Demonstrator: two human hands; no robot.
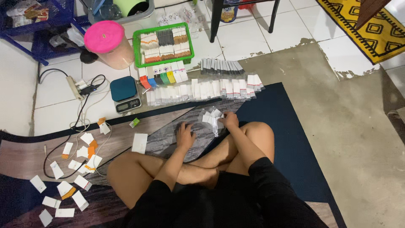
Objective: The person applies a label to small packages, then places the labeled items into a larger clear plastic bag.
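Two hands: left hand (184, 135) flat on mat (291, 139), right hand (230, 120) gripping sachets (212, 117); scale (125, 93) near.

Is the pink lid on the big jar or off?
On. The pink lid sits flat atop the jar, covering its whole mouth.

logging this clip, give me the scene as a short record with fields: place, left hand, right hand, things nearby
place: person sitting cross-legged on a dark mat on a tiled floor
left hand: left hand resting flat on the mat, holding nothing
right hand: right hand on a pile of small clear bags
in front: rows of small packets, green basket, scale, pink-lidded jar
to the left: scattered paper slips, power strip
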